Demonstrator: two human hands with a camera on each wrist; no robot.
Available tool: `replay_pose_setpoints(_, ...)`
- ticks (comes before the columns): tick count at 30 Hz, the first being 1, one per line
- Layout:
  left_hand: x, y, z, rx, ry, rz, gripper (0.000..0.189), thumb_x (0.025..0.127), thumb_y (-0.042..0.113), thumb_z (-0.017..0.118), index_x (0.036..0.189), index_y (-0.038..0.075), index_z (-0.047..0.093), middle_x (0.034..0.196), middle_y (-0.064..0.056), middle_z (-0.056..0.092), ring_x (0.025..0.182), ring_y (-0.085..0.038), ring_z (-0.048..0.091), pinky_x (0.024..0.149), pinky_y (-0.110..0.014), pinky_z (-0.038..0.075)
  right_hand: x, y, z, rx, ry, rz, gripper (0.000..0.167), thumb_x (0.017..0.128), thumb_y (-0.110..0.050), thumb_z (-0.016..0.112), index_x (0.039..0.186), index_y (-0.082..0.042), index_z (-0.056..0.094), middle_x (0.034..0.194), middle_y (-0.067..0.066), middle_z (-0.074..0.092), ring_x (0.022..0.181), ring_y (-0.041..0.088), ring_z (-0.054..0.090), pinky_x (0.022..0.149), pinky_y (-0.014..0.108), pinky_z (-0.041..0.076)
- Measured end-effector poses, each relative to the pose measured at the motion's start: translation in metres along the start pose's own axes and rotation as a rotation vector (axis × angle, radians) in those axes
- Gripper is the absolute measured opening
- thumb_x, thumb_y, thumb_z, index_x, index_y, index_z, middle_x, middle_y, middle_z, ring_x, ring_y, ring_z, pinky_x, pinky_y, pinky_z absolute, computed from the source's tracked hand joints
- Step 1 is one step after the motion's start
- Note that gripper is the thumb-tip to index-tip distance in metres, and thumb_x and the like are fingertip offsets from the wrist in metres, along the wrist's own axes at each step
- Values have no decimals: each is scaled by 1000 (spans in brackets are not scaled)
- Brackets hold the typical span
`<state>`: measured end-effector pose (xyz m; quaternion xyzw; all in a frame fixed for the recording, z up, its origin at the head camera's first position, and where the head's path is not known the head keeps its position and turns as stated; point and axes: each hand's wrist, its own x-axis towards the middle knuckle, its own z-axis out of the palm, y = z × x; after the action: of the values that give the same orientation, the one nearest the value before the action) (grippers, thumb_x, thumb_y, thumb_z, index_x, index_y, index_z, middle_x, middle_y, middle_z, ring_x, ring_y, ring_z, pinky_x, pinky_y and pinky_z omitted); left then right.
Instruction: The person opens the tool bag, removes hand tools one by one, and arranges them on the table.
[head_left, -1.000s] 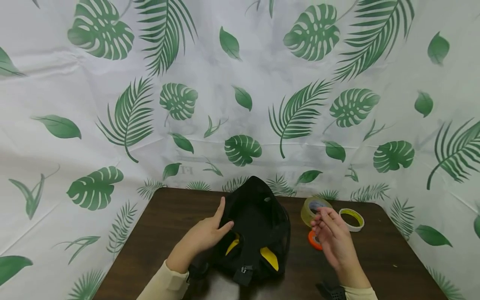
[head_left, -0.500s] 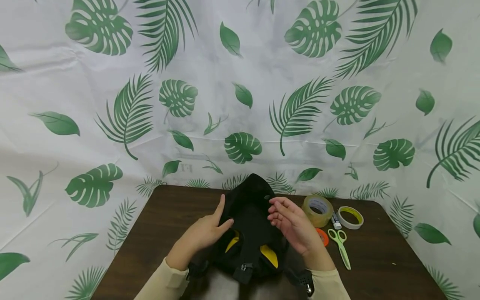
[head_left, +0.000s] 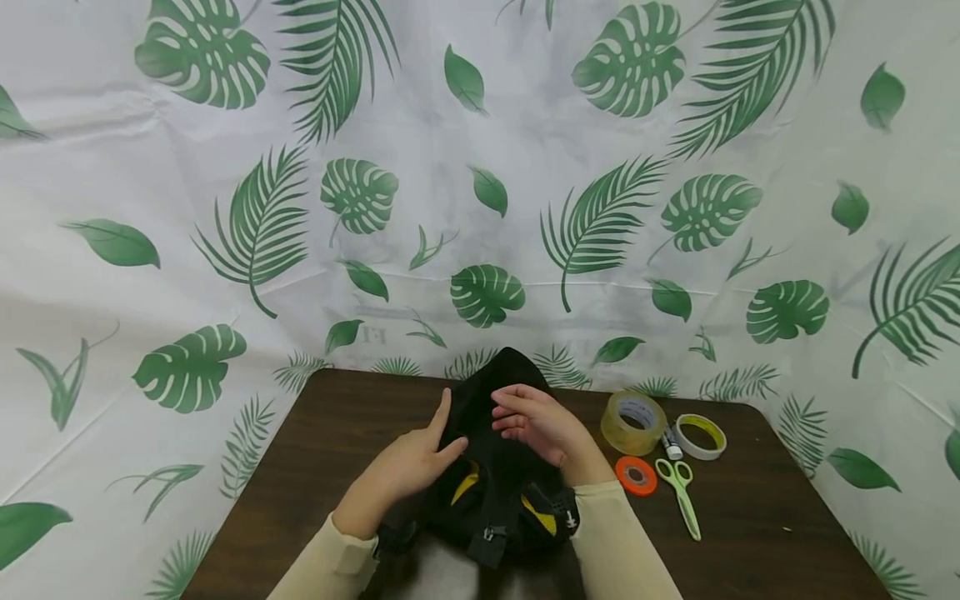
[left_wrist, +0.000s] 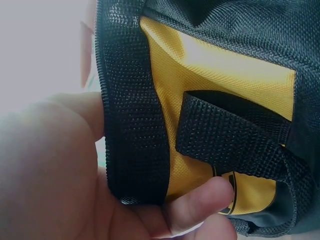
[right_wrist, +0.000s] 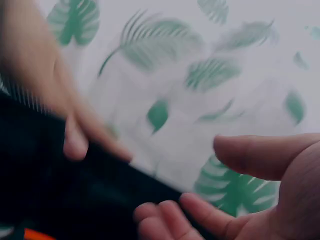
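Note:
A black fabric bag (head_left: pixel 498 492) with yellow panels stands on the table, its mouth open toward the back. My left hand (head_left: pixel 401 475) grips the bag's left side, with the index finger stretched up along the edge. In the left wrist view, fingers (left_wrist: pixel 200 202) curl round the zip-toothed border, across a yellow panel (left_wrist: pixel 200 60) and near a webbing loop (left_wrist: pixel 225 135). Over the bag's opening hovers my right hand (head_left: pixel 543 425), its fingers loosely bent with nothing between them. The right wrist view shows thumb and fingertips apart.
Right of the bag lie a clear tape roll (head_left: pixel 618 435), an orange tape roll (head_left: pixel 624 475), a white tape roll (head_left: pixel 693 450), a glue stick (head_left: pixel 672 448) and green scissors (head_left: pixel 688 512). A leaf-print sheet (head_left: pixel 420 317) hangs behind the brown table (head_left: pixel 300 467).
My right hand has moved left from beside the tape rolls to above the bag's opening, uncovering the scissors, glue stick and orange tape. The left hand keeps its hold on the bag.

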<state>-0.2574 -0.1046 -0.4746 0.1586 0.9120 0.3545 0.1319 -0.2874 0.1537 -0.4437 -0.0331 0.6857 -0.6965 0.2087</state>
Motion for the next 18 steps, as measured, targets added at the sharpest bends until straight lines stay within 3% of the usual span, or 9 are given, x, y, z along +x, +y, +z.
replay_pose_setpoints(4, 0, 0, 0, 5, -12, 1, 94, 109, 69, 49, 176, 36, -9, 145, -21, 70, 120, -35, 76, 103, -61, 57, 28, 13, 3, -64, 42, 114, 47, 109, -36, 68, 139, -2, 57, 131, 19, 62, 110, 30, 68, 93, 34, 59)
replay_pose_setpoints(7, 0, -1, 1, 6, -25, 4, 95, 109, 69, 48, 176, 34, -9, 142, -20, 72, 116, -33, 77, 99, -59, 58, 47, 26, 4, -93, 44, 186, 56, 109, -40, 69, 146, -1, 56, 139, 23, 61, 125, 37, 66, 108, 46, 56)
replay_pose_setpoints(11, 0, -1, 1, 6, -32, 6, 96, 109, 71, 46, 176, 31, -9, 141, -19, 73, 114, -33, 77, 96, -58, 59, 67, 45, 5, -155, 19, 283, 66, 110, -43, 65, 156, 2, 52, 154, 27, 55, 143, 44, 57, 124, 59, 43)
replay_pose_setpoints(15, 1, -1, 0, 15, -34, -1, 96, 109, 72, 45, 176, 31, -11, 136, -15, 76, 110, -30, 78, 93, -56, 60, 77, 59, 6, -279, 19, 351, 66, 110, -43, 64, 155, 4, 53, 158, 27, 54, 148, 48, 52, 125, 61, 42)
replay_pose_setpoints(18, 2, 0, -1, 14, -37, -5, 94, 111, 67, 47, 175, 32, -12, 127, -12, 79, 103, -27, 79, 89, -54, 60, 80, 64, 10, -402, 17, 330, 61, 107, -40, 69, 148, 4, 58, 156, 26, 54, 145, 48, 51, 122, 61, 43)
